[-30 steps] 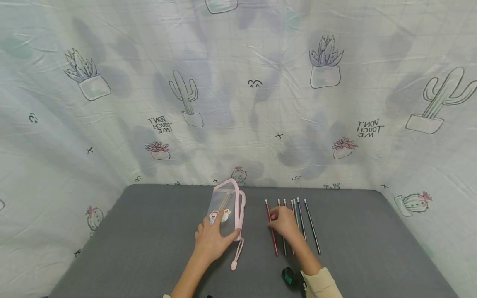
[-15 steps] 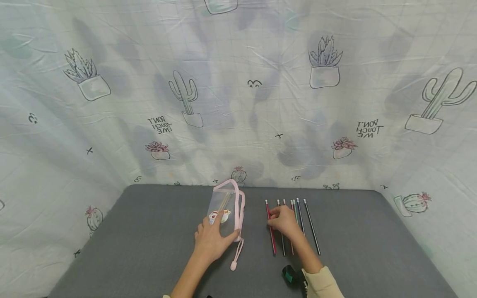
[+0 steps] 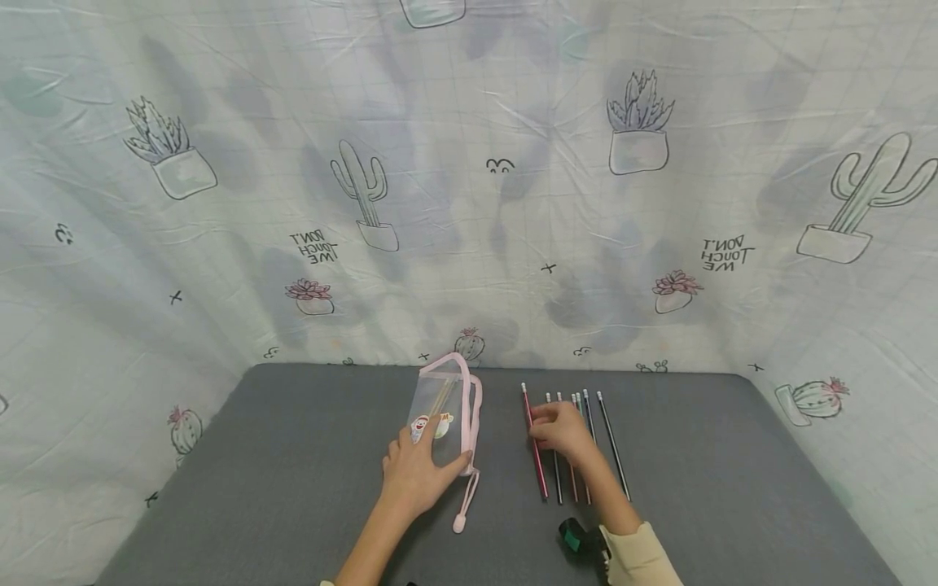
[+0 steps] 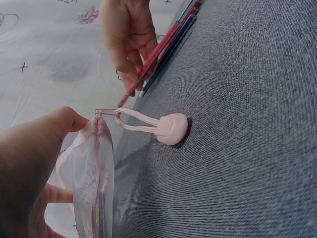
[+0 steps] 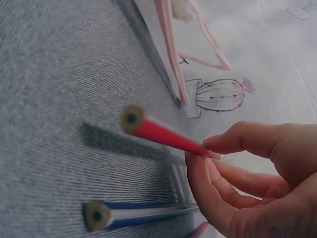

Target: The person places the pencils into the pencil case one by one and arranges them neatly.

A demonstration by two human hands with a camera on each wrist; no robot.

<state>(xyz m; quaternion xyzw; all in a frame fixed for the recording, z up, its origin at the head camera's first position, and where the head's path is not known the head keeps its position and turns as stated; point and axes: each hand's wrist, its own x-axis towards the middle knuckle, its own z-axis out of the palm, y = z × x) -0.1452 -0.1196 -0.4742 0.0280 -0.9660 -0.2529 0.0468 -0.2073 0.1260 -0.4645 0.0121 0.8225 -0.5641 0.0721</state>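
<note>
In the head view my left hand [image 3: 419, 474] holds a see-through mesh pencil pouch [image 3: 423, 399] with pink edging, stickers and thin pencils showing inside. Its thumb and fingers grip the pouch's zipped edge [image 4: 96, 163] in the left wrist view; a pink pull cord [image 4: 171, 129] lies on the table. My right hand [image 3: 567, 431] pinches a red pencil [image 3: 538, 468] between thumb and fingertips. The right wrist view shows this red pencil [image 5: 163, 135] held above its shadow, unsharpened end towards the camera. A blue pencil [image 5: 143, 214] lies below it.
Several more pencils, a dark one [image 3: 615, 448] among them, lie side by side under and right of the right hand. A black wrist device [image 3: 575, 535] sits at the right wrist. Behind the grey table [image 3: 293, 472] hangs a cactus-print cloth [image 3: 440, 203].
The red pencil has come up off the table in the right hand, its eraser end now farther up the view. My right hand has shifted slightly to the right. The left hand and pouch stay put.
</note>
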